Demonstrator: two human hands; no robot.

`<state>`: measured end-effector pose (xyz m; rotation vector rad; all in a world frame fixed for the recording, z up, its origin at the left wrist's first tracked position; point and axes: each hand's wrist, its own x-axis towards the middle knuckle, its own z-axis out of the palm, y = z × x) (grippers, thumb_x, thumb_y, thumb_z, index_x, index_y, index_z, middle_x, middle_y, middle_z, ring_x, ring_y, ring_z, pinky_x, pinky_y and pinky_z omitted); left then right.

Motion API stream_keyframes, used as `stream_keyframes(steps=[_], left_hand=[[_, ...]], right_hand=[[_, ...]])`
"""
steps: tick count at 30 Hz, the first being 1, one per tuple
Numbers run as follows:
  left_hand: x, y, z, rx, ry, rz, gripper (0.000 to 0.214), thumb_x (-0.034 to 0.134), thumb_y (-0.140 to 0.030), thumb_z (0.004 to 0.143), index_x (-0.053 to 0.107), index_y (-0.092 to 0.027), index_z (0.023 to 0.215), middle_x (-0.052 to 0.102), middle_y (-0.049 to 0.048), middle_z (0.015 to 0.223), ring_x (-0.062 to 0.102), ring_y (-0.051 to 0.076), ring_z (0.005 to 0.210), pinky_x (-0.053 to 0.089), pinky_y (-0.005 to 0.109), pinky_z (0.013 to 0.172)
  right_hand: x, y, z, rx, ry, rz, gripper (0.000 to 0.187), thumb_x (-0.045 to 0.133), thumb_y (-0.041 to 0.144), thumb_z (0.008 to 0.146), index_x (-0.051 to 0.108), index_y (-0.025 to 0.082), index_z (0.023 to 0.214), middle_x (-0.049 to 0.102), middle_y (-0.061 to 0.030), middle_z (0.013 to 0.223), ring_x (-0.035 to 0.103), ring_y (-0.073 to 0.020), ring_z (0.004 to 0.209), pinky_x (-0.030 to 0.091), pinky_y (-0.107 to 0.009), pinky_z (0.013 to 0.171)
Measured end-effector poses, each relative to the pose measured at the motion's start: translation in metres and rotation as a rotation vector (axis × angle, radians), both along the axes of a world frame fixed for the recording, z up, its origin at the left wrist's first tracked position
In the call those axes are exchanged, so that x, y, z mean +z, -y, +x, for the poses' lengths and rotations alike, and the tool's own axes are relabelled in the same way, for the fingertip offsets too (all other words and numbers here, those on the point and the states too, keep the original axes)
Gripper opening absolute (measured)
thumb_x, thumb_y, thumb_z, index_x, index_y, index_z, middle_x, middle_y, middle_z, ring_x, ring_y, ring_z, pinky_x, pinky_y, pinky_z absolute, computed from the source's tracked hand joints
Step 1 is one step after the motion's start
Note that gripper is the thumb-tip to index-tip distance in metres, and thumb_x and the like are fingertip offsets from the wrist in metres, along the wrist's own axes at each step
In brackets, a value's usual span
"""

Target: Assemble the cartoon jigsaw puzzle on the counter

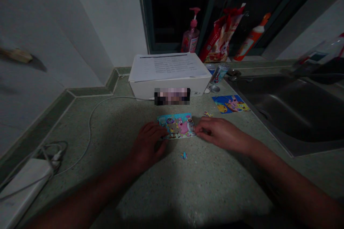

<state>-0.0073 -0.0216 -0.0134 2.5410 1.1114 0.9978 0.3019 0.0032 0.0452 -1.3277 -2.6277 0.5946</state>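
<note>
A small, partly assembled jigsaw puzzle (183,127) with a cartoon picture lies on the green speckled counter, with a gap in its middle. My left hand (149,143) rests at its left edge, fingers stretched out and fingertips over the border. At the right edge is my right hand (219,130), its thumb and fingers drawn together against the border; whatever may be between them is hidden. Several loose puzzle pieces (208,113) lie just beyond my right hand. Nearer to me, a few blue pieces (184,155) sit below the puzzle.
A blue picture card (231,104) lies beside the metal sink (271,100). Behind the puzzle stands a white box (139,87) with a printed sheet (166,66) on top. Left are a white cable (90,128) and a power strip (27,182). A pink pump bottle (190,39) stands behind.
</note>
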Motion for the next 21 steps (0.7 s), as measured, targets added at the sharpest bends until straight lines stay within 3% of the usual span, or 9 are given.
stream_keyframes(steps=[6, 13, 21], left_hand=[[-0.001, 0.000, 0.000, -0.001, 0.005, 0.023, 0.017, 0.064, -0.020, 0.097, 0.067, -0.023, 0.113, 0.077, 0.0066, 0.111, 0.069, 0.026, 0.105, 0.054, 0.052, 0.099], [-0.001, 0.000, 0.000, -0.007, 0.008, 0.010, 0.017, 0.064, -0.019, 0.096, 0.066, -0.022, 0.113, 0.077, 0.0069, 0.112, 0.068, 0.026, 0.106, 0.053, 0.052, 0.101], [-0.002, -0.001, 0.001, -0.008, 0.029, 0.033, 0.017, 0.065, -0.019, 0.095, 0.066, -0.022, 0.112, 0.077, 0.0061, 0.109, 0.068, 0.026, 0.104, 0.054, 0.051, 0.098]], right_hand=[[-0.008, 0.026, -0.032, 0.236, -0.032, -0.069, 0.014, 0.066, 0.018, 0.098, 0.075, 0.027, 0.103, 0.074, -0.0019, 0.102, 0.070, -0.0191, 0.096, 0.050, -0.032, 0.083], [-0.015, 0.036, -0.040, 0.177, 0.019, -0.068, 0.016, 0.078, 0.026, 0.091, 0.071, 0.024, 0.105, 0.074, -0.0042, 0.107, 0.070, -0.0229, 0.095, 0.051, -0.036, 0.084], [-0.017, 0.039, -0.045, 0.173, 0.002, -0.028, 0.010, 0.075, 0.017, 0.087, 0.069, 0.023, 0.094, 0.071, -0.0026, 0.098, 0.066, -0.0196, 0.083, 0.048, -0.033, 0.074]])
